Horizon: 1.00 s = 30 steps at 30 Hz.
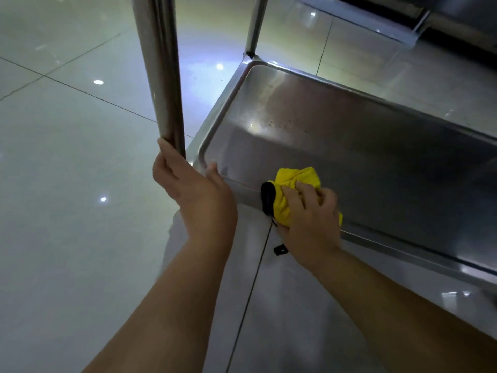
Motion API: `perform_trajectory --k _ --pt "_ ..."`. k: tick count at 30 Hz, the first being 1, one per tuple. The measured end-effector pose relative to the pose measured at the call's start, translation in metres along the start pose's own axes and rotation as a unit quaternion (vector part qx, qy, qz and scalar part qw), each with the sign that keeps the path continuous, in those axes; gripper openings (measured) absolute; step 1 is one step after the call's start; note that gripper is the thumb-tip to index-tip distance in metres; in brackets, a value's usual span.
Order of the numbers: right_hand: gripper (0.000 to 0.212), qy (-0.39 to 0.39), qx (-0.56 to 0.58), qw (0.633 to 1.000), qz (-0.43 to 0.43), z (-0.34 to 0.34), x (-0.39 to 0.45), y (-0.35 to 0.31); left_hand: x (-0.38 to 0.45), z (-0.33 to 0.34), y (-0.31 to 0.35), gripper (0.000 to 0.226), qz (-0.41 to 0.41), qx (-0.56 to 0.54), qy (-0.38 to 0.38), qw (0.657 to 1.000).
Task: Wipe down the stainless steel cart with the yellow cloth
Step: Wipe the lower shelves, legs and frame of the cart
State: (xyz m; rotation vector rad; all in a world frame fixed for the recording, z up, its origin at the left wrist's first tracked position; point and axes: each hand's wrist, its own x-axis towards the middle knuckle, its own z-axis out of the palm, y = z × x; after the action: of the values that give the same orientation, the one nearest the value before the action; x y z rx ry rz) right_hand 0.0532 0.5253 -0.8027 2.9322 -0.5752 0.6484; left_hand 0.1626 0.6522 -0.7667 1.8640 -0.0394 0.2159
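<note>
1. Head view, left side: the left hand point(193, 189) is wrapped round the foot of the near upright post point(164, 76) of the stainless steel cart point(349, 135), fingers curled behind the tube and thumb resting at the shelf corner. As I judge it, this grip is there to steady the cart and the crouching person while the other arm scrubs.

2. Head view, right side: the right hand point(312, 211) clutches the bunched yellow cloth point(295, 181), fingers curled into its folds, and presses it on the near rim of the low tray shelf, close to the near left corner. The wad is balled up, probably to put firm pressure on a small patch.

3. Direction: the shelf's long axis runs from that near left corner away to the right; its short side runs up toward the far post point(255, 25). The cloth has no clear long axis, though its loose end points into the tray.

4. Small dark specks point(279, 123) lie on the tray floor toward the far side, well apart from the cloth, so that area likely needs wiping yet.

5. A black object point(268, 197) sits just left of the cloth; what it is I cannot tell. The glossy tiled floor point(67, 157) surrounds the cart.
</note>
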Motion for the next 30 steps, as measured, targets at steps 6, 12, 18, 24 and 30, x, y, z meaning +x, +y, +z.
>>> perform_trajectory --k 6,12,18,24,30 --pt "0.066 0.012 0.021 1.000 -0.017 0.001 0.000 0.010 -0.034 0.016 -0.003 0.056 0.113 0.071 -0.087 0.987" --pt "0.068 0.008 0.029 0.999 -0.031 -0.005 -0.010 0.034 -0.050 0.028 -0.033 0.049 0.228 0.154 -0.272 0.922" --pt "0.074 -0.005 0.021 1.000 -0.006 -0.017 -0.044 0.092 -0.051 0.026 -0.033 0.049 0.234 0.197 -0.266 0.914" --pt "0.077 0.005 -0.005 0.999 0.031 -0.014 -0.048 0.092 -0.063 0.030 -0.021 0.065 0.273 0.278 -0.292 0.873" --pt "0.067 0.000 0.011 1.000 0.028 -0.004 -0.023 0.042 -0.061 0.031 -0.026 0.071 0.281 0.327 -0.303 0.850"
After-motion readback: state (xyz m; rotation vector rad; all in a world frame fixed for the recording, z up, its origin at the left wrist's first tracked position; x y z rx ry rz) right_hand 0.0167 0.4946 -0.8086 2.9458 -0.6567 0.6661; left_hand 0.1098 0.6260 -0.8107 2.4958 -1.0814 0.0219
